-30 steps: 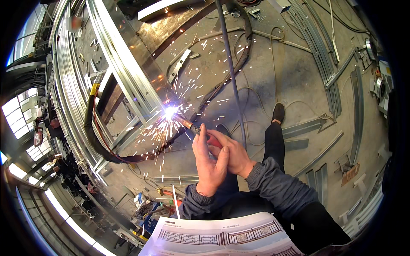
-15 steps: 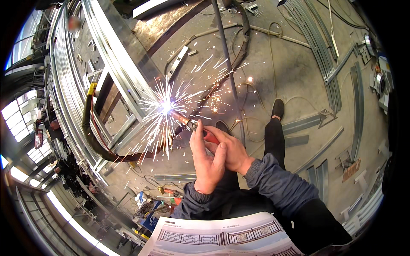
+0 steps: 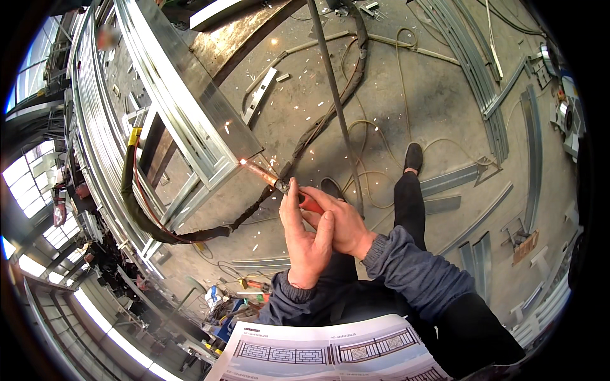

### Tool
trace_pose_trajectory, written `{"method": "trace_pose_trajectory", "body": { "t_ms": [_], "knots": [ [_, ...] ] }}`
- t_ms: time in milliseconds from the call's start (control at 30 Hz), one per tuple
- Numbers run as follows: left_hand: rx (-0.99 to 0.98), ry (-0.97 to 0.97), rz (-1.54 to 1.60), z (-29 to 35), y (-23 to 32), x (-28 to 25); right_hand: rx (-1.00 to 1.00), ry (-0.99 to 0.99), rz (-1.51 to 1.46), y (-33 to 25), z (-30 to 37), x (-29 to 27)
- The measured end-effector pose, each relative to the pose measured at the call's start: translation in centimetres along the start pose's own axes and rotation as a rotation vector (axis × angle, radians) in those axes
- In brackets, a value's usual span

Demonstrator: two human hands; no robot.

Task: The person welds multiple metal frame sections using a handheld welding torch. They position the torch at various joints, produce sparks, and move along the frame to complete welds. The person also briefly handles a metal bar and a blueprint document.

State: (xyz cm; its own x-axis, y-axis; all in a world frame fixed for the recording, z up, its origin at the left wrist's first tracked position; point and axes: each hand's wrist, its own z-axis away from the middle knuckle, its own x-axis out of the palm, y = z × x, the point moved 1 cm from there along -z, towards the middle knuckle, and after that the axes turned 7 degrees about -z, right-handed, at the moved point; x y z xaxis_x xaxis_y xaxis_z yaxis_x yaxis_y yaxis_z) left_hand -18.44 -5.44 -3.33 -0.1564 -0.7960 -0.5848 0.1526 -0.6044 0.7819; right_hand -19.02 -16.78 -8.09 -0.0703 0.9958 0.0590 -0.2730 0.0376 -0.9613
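Observation:
My right hand (image 3: 344,227) is wrapped round the red handle of a welding torch (image 3: 261,173). Its copper nozzle points up and left, with a small glowing spot at the tip, against the corner of a silvery metal frame (image 3: 190,120). My left hand (image 3: 306,244) lies just left of the right one. Its fingers are stretched out and its thumb stands apart, the fingertips resting along the torch neck and the palm against the right hand. Part of the torch handle is hidden by both hands.
A thick dark cable (image 3: 149,219) loops under the frame; another hose (image 3: 327,117) and a dark rod (image 3: 333,82) cross the floor. Metal strips (image 3: 473,95) lie at right. A printed sheet with railing pictures (image 3: 318,349) sits at the bottom. Tools (image 3: 232,311) are heaped at lower left.
The bright arc and its large spray of sparks have died down to a small glow and a few scattered sparks. Both hands and the torch have stayed almost in place.

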Motion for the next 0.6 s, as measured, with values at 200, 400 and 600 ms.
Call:
{"method": "trace_pose_trajectory", "body": {
  "t_ms": [200, 400, 600],
  "knots": [
    [0.029, -0.002, -0.058, -0.03, 0.42, -0.18, -0.025, -0.002, -0.021, -0.19, -0.05, -0.26],
    [0.018, -0.003, -0.029, -0.20, 0.18, -0.19, -0.004, -0.021, -0.039, -0.65, -0.48, -0.33],
    [0.016, -0.012, -0.032, -0.06, -0.21, -0.18, 0.005, -0.006, -0.051, -0.25, -0.28, -0.31]
  ]
}}
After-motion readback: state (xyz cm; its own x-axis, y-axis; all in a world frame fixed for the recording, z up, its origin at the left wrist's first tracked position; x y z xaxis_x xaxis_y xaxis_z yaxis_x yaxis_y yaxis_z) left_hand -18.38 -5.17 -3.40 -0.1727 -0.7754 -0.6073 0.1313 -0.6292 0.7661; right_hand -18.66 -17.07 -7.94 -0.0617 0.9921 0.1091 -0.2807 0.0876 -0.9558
